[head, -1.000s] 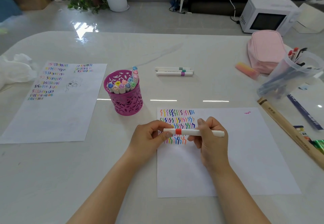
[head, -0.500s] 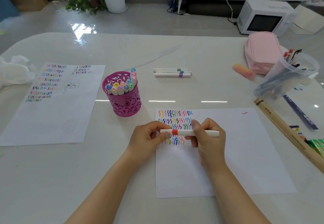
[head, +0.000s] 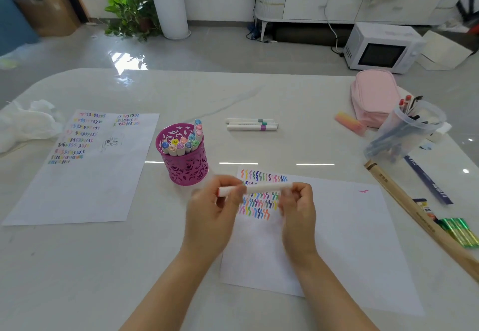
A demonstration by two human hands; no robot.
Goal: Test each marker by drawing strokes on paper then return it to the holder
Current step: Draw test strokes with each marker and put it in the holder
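Marker: you hold the white marker (head: 261, 188) level over the far left corner of the paper (head: 331, 232), which lies toward the table's near edge.
Left hand (head: 212, 216): your fingers curl round the marker's left end.
Right hand (head: 298, 208): your fingers pinch its right end.
Holder (head: 185, 164): pink, full of markers, just left of the paper.

Holder (head: 185, 167): mouth packed with capped markers (head: 181, 146) on its near and right side, far-left part open. Bare table (head: 85, 266) lies in front of the holder and behind it, as far as three loose pens (head: 252, 124) lying flat behind-right. Just front-right of the holder, left hand (head: 215, 216) and right hand (head: 298, 208) hold a marker (head: 261, 188) crosswise, blocking that side; well right, a pouch (head: 374, 94) and a tilted cup (head: 404, 128) crowd the table.
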